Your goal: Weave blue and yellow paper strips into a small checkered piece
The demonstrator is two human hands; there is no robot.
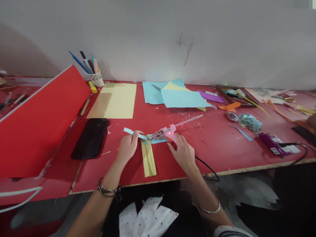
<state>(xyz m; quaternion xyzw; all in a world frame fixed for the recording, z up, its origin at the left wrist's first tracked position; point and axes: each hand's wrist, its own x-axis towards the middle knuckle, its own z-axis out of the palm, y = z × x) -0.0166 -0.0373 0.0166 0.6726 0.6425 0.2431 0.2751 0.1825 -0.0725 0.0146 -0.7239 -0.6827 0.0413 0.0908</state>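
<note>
In my right hand (183, 152) is a pink glue gun (171, 133), its metal nozzle pointing left and a glue stick (189, 121) jutting from its back. The nozzle tip meets, or hovers just over, the spot where paper strips cross. My left hand (128, 144) pinches a light blue paper strip (129, 131) between thumb and finger. That strip reaches the top of the yellow paper strips (149, 161), which lie lengthwise toward the table edge. More blue strip (160, 141) runs right, partly under the gun.
A black phone (90, 138) and a red board (46, 121) are at left. Behind lie a cream sheet (118, 100), blue sheets (184, 98) and a pen cup (96, 78). At right sit a purple power strip (274, 144) and a tray (223, 95). The gun's black cord (207, 166) hangs over the front edge.
</note>
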